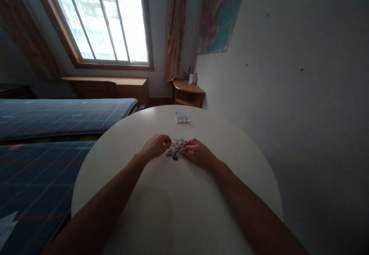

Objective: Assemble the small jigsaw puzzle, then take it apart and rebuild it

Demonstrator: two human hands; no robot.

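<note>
A loose heap of small multicoloured pieces [176,147], which look like tiny jigsaw pieces, lies on the round white table [144,201]. My left hand [156,146] is at the heap's left edge, thumb and fingers curled together in a pinch; whatever it may hold is too small to make out. From the right, my right hand [198,153] reaches the heap's edge, its fingertips bent together at the pieces. Whether a piece sits between those fingers is not clear. Beyond the heap lies a small flat packet [182,117] with a printed picture.
Blue plaid mattresses [52,118] stand along the table's left side. A white wall [288,105] rises close on the right. Past the table's far edge are a wooden corner shelf [188,87] and a desk [129,81] under the window [106,20].
</note>
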